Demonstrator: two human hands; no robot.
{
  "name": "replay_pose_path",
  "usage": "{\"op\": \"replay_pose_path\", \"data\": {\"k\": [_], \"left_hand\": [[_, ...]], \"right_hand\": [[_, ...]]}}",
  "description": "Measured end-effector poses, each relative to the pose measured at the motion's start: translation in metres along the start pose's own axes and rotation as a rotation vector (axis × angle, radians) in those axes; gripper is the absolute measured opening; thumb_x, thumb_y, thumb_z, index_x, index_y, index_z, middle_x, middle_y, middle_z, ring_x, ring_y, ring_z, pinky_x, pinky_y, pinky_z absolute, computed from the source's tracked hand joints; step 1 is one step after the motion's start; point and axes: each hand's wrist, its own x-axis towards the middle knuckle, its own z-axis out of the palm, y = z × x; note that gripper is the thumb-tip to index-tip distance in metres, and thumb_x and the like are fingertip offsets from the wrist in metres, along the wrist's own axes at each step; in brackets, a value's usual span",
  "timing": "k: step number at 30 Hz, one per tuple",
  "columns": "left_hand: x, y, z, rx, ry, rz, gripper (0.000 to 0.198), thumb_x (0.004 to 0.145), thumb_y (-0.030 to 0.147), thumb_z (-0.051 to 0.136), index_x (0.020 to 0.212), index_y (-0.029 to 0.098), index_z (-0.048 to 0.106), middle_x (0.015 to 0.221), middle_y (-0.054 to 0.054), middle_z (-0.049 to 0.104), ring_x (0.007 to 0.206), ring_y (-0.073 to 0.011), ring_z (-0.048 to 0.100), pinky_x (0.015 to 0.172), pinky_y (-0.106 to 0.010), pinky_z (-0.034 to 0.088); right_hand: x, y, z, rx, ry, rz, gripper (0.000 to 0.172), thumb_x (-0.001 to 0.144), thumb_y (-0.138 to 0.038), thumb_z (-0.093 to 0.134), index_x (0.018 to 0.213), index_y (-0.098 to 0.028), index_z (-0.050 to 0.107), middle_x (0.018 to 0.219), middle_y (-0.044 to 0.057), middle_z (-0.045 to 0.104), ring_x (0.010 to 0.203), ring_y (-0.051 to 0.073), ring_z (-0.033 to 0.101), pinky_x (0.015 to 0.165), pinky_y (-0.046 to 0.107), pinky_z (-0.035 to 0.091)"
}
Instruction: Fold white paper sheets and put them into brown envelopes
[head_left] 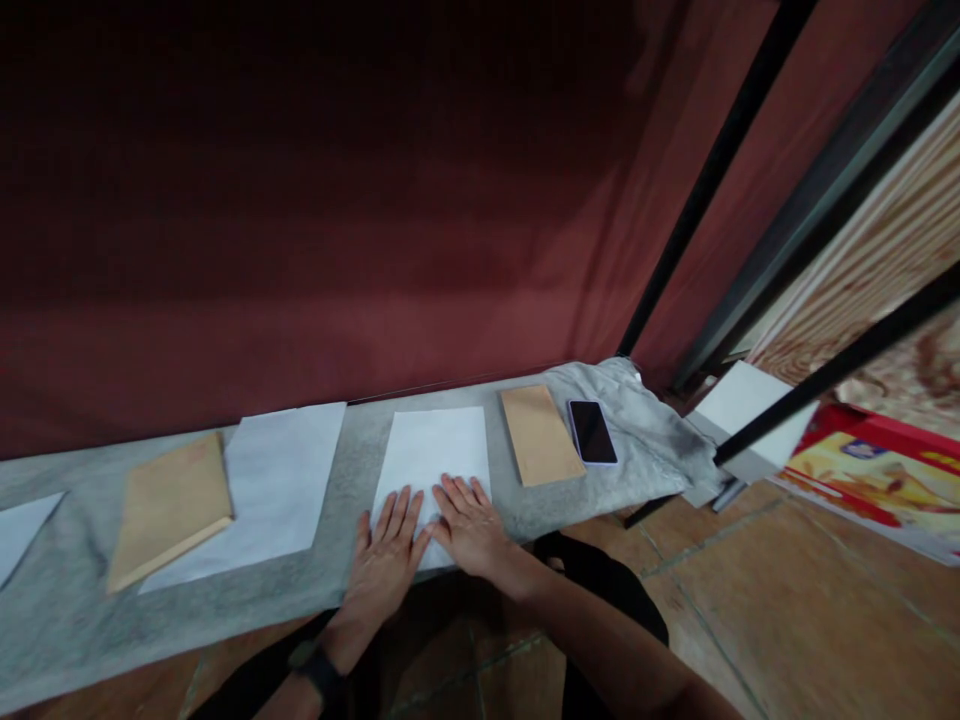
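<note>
beyond forearms (574,615), left hand (381,565) and right hand (471,525) touch blank white paper (439,450).

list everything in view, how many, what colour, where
Cloth: 1, grey, across lower half
Middle paper: 1, white, centre of cloth
Large paper: 1, white, left of middle paper
Edge paper: 1, white, far left
Left envelope: 1, tan, overlapping large paper
Phone: 1, dark screen, pale edge, right
Right envelope: 1, tan, left of phone
Backdrop: 1, dark red, behind cloth
Poles: 2, black, right
Small box: 1, white, right
Printed box: 1, red and yellow, far right
Striped surface: 1, brown and cream, far right
Floor: 1, brown tile, below
Watch: 1, dark, left wrist
Legs: 2, black clothing, below cloth
Left hand: 1, bare, on middle paper
Right hand: 1, bare, on middle paper
</note>
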Motion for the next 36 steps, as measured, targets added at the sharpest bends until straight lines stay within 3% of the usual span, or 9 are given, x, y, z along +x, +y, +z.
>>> {"op": "replay_pose_path", "data": {"k": [5,10,16,18,21,24,27,31,36], "left_hand": [[-0.026,-0.037,0.005,-0.036,0.099,0.185,0.068,0.097,0.057,0.046,0.156,0.023,0.040,0.161,-0.013,0.043,0.148,-0.0319,0.040,0.121,-0.056,0.028],[-0.033,-0.056,-0.006,-0.082,0.080,0.270,0.054,0.097,0.031,0.049,0.151,0.030,0.049,0.153,-0.006,0.054,0.141,-0.0240,0.051,0.118,-0.045,0.037],[-0.021,-0.067,-0.025,-0.311,0.035,0.255,0.038,0.098,0.031,0.045,0.127,0.031,0.070,0.132,-0.003,0.072,0.122,-0.0206,0.067,0.110,-0.040,0.049],[-0.017,-0.069,-0.034,-0.442,0.096,0.181,0.035,0.098,0.043,0.047,0.110,0.030,0.077,0.115,-0.003,0.078,0.109,-0.0218,0.072,0.109,-0.041,0.050],[-0.005,-0.069,-0.054,-0.643,0.214,-0.071,0.041,0.091,0.061,0.054,0.095,0.028,0.078,0.098,-0.004,0.080,0.096,-0.0237,0.074,0.097,-0.038,0.055],[0.019,-0.067,-0.076,-0.775,0.294,-0.315,0.045,0.079,0.067,0.065,0.087,0.024,0.077,0.090,-0.004,0.079,0.085,-0.0231,0.072,0.079,-0.032,0.057],[0.054,-0.063,-0.087,-0.923,0.365,-0.434,0.047,0.073,0.063,0.071,0.093,0.021,0.075,0.071,0.000,0.070,0.066,-0.0169,0.063,0.060,-0.025,0.049],[0.094,-0.059,-0.070,-1.220,0.436,-0.505,0.072,0.070,0.055,0.076,0.129,0.017,0.060,0.076,0.002,0.068,0.067,-0.0154,0.063,0.061,-0.024,0.048],[0.103,-0.063,-0.023,-1.123,0.242,-0.559,0.080,0.074,0.045,0.069,0.144,0.012,0.048,0.078,-0.001,0.071,0.069,-0.0215,0.067,0.066,-0.033,0.053]], "right_hand": [[-0.005,0.030,-0.026,-0.076,-0.051,0.067,0.050,0.106,-0.044,0.046,0.151,-0.021,0.050,0.161,0.009,0.040,0.149,0.025,0.039,0.126,0.047,0.026],[0.001,0.053,-0.049,0.011,-0.173,-0.025,0.047,0.102,-0.018,0.045,0.147,-0.013,0.053,0.158,0.011,0.046,0.147,0.019,0.042,0.126,0.037,0.029],[0.003,0.070,-0.057,0.152,-0.231,-0.069,0.061,0.084,0.004,0.045,0.140,-0.014,0.061,0.150,0.011,0.056,0.141,0.018,0.051,0.122,0.035,0.037],[0.002,0.072,-0.059,0.185,-0.209,-0.080,0.065,0.081,0.006,0.044,0.140,-0.014,0.061,0.150,0.010,0.056,0.140,0.018,0.051,0.122,0.036,0.038],[0.006,0.071,-0.065,0.258,-0.152,-0.054,0.064,0.082,0.004,0.045,0.140,-0.016,0.061,0.148,0.009,0.058,0.140,0.018,0.051,0.120,0.037,0.039],[0.017,0.064,-0.073,0.322,-0.119,0.066,0.045,0.092,-0.008,0.050,0.132,-0.018,0.067,0.136,0.008,0.068,0.129,0.020,0.062,0.111,0.035,0.048],[0.032,0.055,-0.075,0.254,-0.133,0.302,0.024,0.100,-0.024,0.054,0.109,-0.019,0.076,0.111,0.007,0.079,0.102,0.021,0.073,0.089,0.028,0.054],[0.050,0.048,-0.071,0.129,-0.114,0.514,0.025,0.102,-0.029,0.053,0.098,-0.020,0.076,0.098,0.006,0.080,0.092,0.019,0.074,0.076,0.023,0.050],[0.060,0.048,-0.060,0.007,-0.105,0.577,0.021,0.102,-0.026,0.053,0.114,-0.021,0.070,0.103,0.007,0.079,0.094,0.021,0.075,0.076,0.025,0.049]]}}
